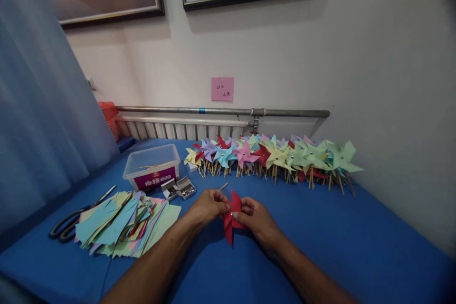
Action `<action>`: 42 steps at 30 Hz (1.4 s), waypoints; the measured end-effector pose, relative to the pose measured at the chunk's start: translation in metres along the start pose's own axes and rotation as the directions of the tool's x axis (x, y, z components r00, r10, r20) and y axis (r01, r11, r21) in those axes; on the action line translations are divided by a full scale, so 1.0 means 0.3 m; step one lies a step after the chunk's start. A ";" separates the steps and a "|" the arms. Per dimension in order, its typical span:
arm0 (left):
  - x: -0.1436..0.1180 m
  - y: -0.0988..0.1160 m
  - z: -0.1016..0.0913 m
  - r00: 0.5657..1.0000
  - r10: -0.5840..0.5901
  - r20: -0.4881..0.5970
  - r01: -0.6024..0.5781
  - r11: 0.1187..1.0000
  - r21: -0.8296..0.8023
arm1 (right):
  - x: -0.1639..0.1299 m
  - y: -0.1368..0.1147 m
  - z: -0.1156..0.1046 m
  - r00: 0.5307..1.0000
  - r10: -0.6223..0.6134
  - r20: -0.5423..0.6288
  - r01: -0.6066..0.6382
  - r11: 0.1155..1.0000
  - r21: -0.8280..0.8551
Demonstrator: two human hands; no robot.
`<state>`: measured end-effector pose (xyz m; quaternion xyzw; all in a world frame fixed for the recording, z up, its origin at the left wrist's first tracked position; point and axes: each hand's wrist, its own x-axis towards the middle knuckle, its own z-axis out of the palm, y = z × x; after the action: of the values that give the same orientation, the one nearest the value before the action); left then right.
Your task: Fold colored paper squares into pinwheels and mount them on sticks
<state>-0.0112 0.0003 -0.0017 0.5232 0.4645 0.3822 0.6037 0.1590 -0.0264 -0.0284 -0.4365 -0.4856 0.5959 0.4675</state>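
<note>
centrally | red pinwheel [229, 226] between left hand [210, 206] and right hand [259, 222] | both pinching its paper

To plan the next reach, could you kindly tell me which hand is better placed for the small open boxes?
Probably the left hand: it is nearer the small boxes, which lie on its side. The right hand is farther, beyond the red pinwheel that both hands hold.

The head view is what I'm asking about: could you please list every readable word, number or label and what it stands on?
"252", handwritten on the pink note; characters below it: too small to read surely.
White characters on the purple label of the clear tub: too blurred to read.
</note>
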 end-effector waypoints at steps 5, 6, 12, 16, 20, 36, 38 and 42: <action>-0.001 0.002 0.004 1.000 0.010 0.008 -0.010 1.000 -0.010 | -0.009 -0.021 0.007 0.999 -0.038 -0.008 0.038 0.999 -0.008; -0.002 0.001 0.005 1.000 0.013 0.010 -0.013 1.000 -0.010 | -0.011 -0.024 0.008 0.999 -0.043 -0.012 0.043 0.999 -0.011; -0.007 -0.006 0.009 0.999 0.051 0.016 -0.052 0.999 0.005 | -0.013 -0.018 0.003 0.999 -0.040 -0.031 0.040 0.999 -0.028; -0.010 0.000 0.013 0.998 0.059 0.012 -0.059 0.998 0.001 | -0.009 -0.007 0.000 0.997 -0.069 -0.021 0.068 0.997 -0.039; -0.015 0.011 0.015 0.997 0.071 0.010 -0.071 0.997 -0.017 | -0.010 -0.009 -0.002 0.997 -0.079 -0.018 0.078 0.996 -0.048; 0.011 0.026 -0.046 0.975 0.152 -0.163 -0.141 0.987 0.075 | 0.009 -0.040 -0.039 0.982 -0.143 -0.121 0.145 0.989 0.005; 0.021 0.021 -0.078 0.943 0.222 -0.246 -0.150 0.948 0.280 | 0.015 -0.055 -0.060 0.970 -0.174 -0.167 0.179 0.984 0.017; 0.034 -0.006 -0.085 0.888 0.410 -0.211 -0.078 0.584 0.808 | 0.027 -0.051 -0.070 0.971 -0.161 -0.178 0.170 0.985 0.037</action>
<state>-0.0329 0.0166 -0.0056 0.7087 0.6116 0.3154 0.1554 0.1801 -0.0136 -0.0169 -0.4324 -0.4618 0.5268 0.5676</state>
